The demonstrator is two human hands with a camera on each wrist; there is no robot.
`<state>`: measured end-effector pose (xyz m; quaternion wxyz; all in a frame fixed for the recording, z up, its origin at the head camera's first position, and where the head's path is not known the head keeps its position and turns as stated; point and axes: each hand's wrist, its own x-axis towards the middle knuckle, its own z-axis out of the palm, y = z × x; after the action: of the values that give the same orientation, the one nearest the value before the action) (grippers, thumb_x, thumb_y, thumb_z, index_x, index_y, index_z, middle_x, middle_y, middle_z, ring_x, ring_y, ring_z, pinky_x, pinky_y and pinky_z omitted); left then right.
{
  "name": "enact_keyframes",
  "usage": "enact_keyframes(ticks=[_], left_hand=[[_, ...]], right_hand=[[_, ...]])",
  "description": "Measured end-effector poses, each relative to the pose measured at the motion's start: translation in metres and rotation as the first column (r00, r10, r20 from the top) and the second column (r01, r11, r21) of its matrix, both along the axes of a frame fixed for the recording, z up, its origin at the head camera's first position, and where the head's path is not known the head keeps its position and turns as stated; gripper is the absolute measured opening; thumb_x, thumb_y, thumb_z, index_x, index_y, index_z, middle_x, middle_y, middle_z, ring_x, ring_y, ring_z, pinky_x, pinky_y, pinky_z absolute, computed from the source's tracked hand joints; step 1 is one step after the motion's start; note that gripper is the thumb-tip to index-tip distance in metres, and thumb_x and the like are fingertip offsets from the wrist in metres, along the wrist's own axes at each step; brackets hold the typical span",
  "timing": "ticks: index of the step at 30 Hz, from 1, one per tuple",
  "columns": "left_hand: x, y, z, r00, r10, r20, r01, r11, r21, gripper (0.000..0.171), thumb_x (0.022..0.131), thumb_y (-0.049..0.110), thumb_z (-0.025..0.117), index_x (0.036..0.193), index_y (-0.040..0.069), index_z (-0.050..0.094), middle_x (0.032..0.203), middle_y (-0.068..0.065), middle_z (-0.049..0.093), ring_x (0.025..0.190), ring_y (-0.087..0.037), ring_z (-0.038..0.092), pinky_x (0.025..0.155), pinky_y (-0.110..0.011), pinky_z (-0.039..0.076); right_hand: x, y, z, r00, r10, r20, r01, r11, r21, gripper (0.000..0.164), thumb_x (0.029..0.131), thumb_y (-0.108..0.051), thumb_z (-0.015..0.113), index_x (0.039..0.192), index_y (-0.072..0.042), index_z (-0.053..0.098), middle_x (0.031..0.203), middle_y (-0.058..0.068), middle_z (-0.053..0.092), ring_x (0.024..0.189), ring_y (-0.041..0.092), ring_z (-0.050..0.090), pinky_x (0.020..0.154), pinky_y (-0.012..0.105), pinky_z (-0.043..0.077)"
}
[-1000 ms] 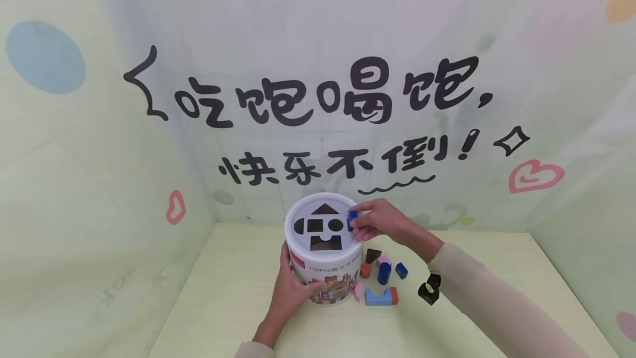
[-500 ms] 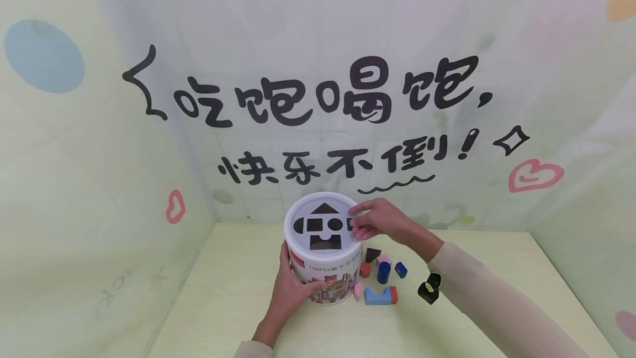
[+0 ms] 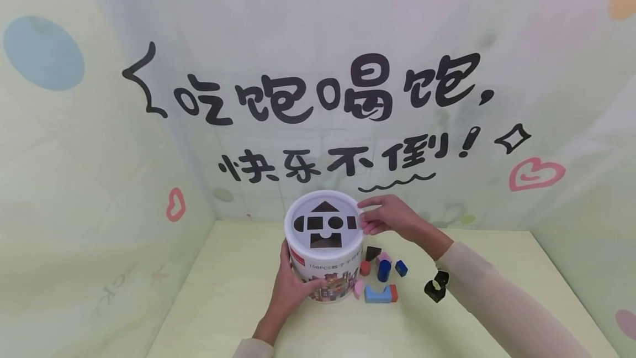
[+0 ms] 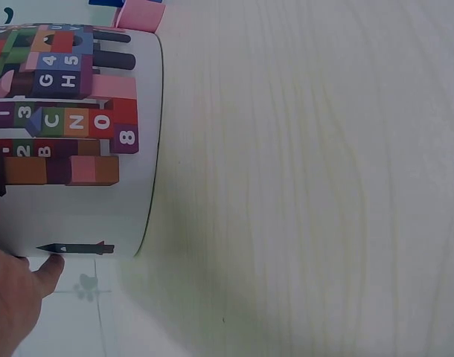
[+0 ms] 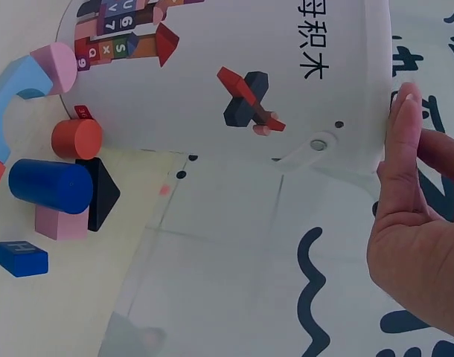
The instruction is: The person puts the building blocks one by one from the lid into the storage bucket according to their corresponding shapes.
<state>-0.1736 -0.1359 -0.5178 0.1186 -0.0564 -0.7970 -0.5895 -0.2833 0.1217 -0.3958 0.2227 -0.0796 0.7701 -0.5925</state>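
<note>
A white round bucket [image 3: 325, 263] printed with pictures of blocks stands on the table in the head view. Its lid [image 3: 345, 207] has several shaped holes. My left hand [image 3: 292, 290] holds the bucket's left side, thumb across the front. At the lid's right rim, beside the narrow rectangular hole, is my right hand [image 3: 395, 218]; no block shows in its fingers. The right wrist view has that hand [image 5: 413, 216] with fingers extended along the rim. Near the bucket lie a blue cylinder [image 5: 50, 186], a red cylinder [image 5: 77, 139] and a black triangular block [image 5: 103, 195].
Also right of the bucket are a light-blue arch block [image 3: 378, 295], a red block [image 3: 394, 293], a pink half-round block [image 5: 57, 67], a pink block [image 5: 61, 223] and a small blue block [image 5: 22, 259]. A printed curtain [image 3: 318, 26] hangs behind the pale wooden table [image 3: 223, 291].
A blue block pinched by my right hand at the rectangular hole has gone from sight. That hand has drawn right, uncovering the hole. My left hand keeps its hold on the bucket.
</note>
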Motion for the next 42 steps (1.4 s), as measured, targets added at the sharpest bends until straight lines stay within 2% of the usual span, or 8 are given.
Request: enact_keyframes(ticks=[8,11,15,19,24,28,36,42], left_hand=[[0.001,-0.001,0.001,1.000,0.005,0.007,-0.005,1.000,-0.002,0.131,0.058,0.027,0.095,0.156,0.026,0.008,0.146,-0.004,0.045,0.134,-0.033,0.044,0.108,-0.058,0.037],[-0.007,-0.002,-0.013,1.000,0.009,0.005,-0.009,1.000,-0.003,0.133,0.057,0.034,0.095,0.156,0.033,0.007,0.147,0.000,0.044,0.135,-0.031,0.043,0.109,-0.059,0.036],[-0.011,-0.003,-0.020,1.000,0.010,0.002,-0.010,1.000,0.010,0.133,0.056,0.034,0.095,0.155,0.035,0.007,0.147,0.001,0.044,0.135,-0.031,0.043,0.109,-0.059,0.035],[-0.007,-0.002,-0.013,1.000,0.004,-0.012,-0.004,1.000,0.018,0.132,0.056,0.027,0.095,0.156,0.030,0.008,0.146,-0.003,0.045,0.134,-0.033,0.044,0.108,-0.060,0.036],[-0.015,-0.005,-0.030,1.000,0.015,0.016,-0.015,1.000,0.019,0.135,0.053,0.035,0.096,0.154,0.041,0.006,0.145,0.006,0.044,0.134,-0.028,0.043,0.109,-0.059,0.036],[-0.018,-0.007,-0.037,1.000,0.015,0.010,-0.015,1.000,0.007,0.133,0.053,0.044,0.094,0.153,0.044,0.006,0.144,0.009,0.044,0.134,-0.025,0.044,0.108,-0.058,0.037],[-0.018,-0.007,-0.037,1.000,0.009,0.001,-0.009,1.000,0.002,0.131,0.054,0.048,0.093,0.153,0.044,0.007,0.144,0.012,0.043,0.134,-0.023,0.043,0.109,-0.057,0.036],[-0.018,-0.006,-0.037,1.000,0.008,0.007,-0.008,1.000,-0.008,0.131,0.055,0.048,0.092,0.153,0.044,0.005,0.146,0.012,0.041,0.134,-0.023,0.043,0.109,-0.057,0.037]], right_hand=[[0.000,0.011,-0.002,1.000,-0.013,0.014,0.013,1.000,0.009,0.042,0.092,-0.011,0.064,0.130,0.004,0.055,0.081,0.010,0.071,0.066,0.016,0.069,0.068,0.030,0.061],[0.001,0.016,-0.004,0.999,-0.027,0.018,0.027,0.999,0.019,0.043,0.092,-0.011,0.064,0.131,0.004,0.054,0.081,0.010,0.071,0.065,0.016,0.069,0.067,0.030,0.061],[0.000,0.022,-0.008,0.999,-0.042,0.023,0.041,0.999,0.029,0.044,0.093,-0.011,0.063,0.133,0.005,0.053,0.082,0.010,0.071,0.066,0.016,0.070,0.067,0.029,0.061],[-0.001,0.028,-0.015,0.998,-0.056,0.033,0.055,0.998,0.037,0.043,0.094,-0.011,0.062,0.133,0.004,0.052,0.084,0.012,0.071,0.066,0.016,0.070,0.068,0.029,0.061],[-0.003,0.035,-0.022,0.996,-0.072,0.053,0.070,0.997,0.042,0.043,0.095,-0.012,0.061,0.134,0.005,0.051,0.085,0.013,0.071,0.066,0.016,0.070,0.067,0.028,0.061],[-0.004,0.039,-0.027,0.994,-0.085,0.065,0.081,0.995,0.053,0.043,0.095,-0.013,0.061,0.134,0.004,0.051,0.086,0.013,0.071,0.067,0.016,0.070,0.067,0.028,0.061],[-0.005,0.047,-0.042,0.986,-0.120,0.114,0.111,0.990,0.082,0.040,0.096,-0.012,0.058,0.133,0.003,0.053,0.091,0.019,0.071,0.065,0.017,0.069,0.066,0.028,0.061],[-0.003,0.054,-0.056,0.982,-0.129,0.142,0.117,0.989,0.089,0.039,0.096,-0.012,0.059,0.132,0.004,0.053,0.085,0.014,0.071,0.065,0.017,0.070,0.065,0.028,0.060]])
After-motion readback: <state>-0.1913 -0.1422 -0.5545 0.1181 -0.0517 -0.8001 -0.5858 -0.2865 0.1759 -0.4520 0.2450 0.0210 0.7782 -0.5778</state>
